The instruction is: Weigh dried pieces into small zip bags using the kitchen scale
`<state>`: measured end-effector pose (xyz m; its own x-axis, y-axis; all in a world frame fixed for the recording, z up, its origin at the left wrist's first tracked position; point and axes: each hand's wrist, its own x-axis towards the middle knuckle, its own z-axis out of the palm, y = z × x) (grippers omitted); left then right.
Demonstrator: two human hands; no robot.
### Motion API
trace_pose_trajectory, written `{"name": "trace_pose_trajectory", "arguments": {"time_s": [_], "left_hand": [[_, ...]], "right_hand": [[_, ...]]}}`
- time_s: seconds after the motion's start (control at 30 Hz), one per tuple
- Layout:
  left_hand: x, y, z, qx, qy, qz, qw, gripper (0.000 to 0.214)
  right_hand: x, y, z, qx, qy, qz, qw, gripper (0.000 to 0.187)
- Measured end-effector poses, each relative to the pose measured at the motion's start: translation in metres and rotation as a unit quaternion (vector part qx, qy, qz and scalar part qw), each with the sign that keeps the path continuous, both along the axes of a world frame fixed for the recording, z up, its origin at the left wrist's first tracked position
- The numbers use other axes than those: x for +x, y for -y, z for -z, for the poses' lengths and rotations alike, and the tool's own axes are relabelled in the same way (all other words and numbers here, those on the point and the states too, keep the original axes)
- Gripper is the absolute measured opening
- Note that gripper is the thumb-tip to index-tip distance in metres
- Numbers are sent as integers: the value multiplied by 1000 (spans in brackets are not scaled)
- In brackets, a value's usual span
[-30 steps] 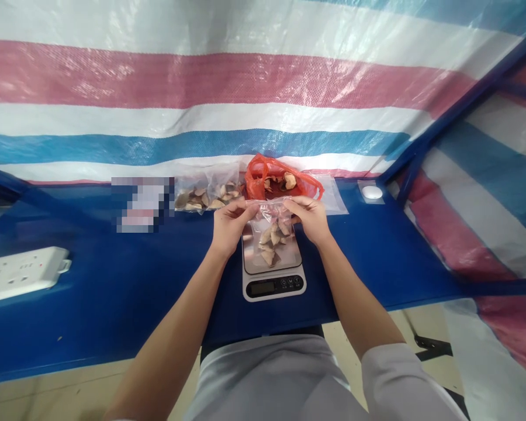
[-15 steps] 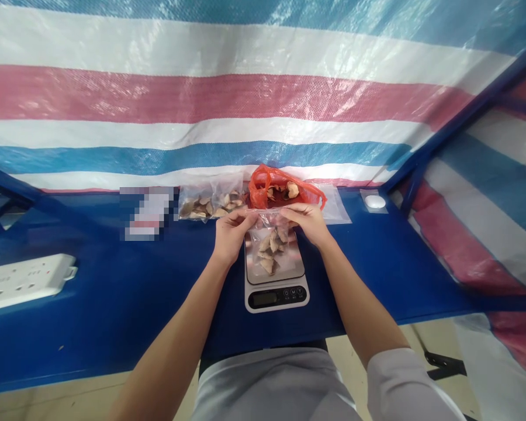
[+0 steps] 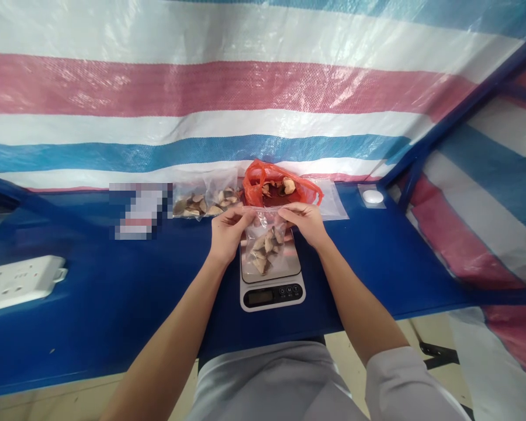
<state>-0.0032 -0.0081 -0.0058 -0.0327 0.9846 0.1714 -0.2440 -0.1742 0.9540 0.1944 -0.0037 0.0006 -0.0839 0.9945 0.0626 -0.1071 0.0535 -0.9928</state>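
You are sitting with your grey trousers (image 3: 267, 383) at the near edge of the view, a white sleeve (image 3: 405, 380) covering your right arm above the elbow, and both forearms reaching forward across the blue table (image 3: 114, 304). Your left hand (image 3: 230, 234) and right hand (image 3: 300, 223) are pinching the top edge of a clear plastic bag (image 3: 265, 242) from either side, holding its mouth in a narrow grip between fingers and thumbs. The bag is hanging over the steel platform of a digital kitchen scale (image 3: 272, 295), with pale brown dried slices (image 3: 263, 251) gathered low inside it; you cannot tell whether it is touching the platform. Just beyond your hands, a red plastic bag (image 3: 256, 187) is lying open with similar slices in it, on top of a flat clear bag (image 3: 333, 202). To its left, another clear bag of slices (image 3: 201, 202) is lying beside a blurred patch (image 3: 140, 210). A white power strip (image 3: 13, 286) is resting at the table's left side, and a small round white object (image 3: 372, 197) is sitting near the far right edge. Behind everything, a striped red, white and blue tarpaulin (image 3: 245, 88) is hanging over a blue frame (image 3: 464, 99).
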Motion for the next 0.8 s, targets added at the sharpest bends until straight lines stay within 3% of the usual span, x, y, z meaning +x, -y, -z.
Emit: {"name": "trace_pose_trajectory", "arguments": {"time_s": [0.3, 0.8], "left_hand": [[-1, 3, -3, 4, -27, -6, 1000, 23], [0, 3, -3, 4, -45, -32, 998, 26]], "right_hand": [[-4, 2, 4, 43, 18, 16, 999, 38], [-7, 6, -2, 27, 0, 16, 999, 39]]}}
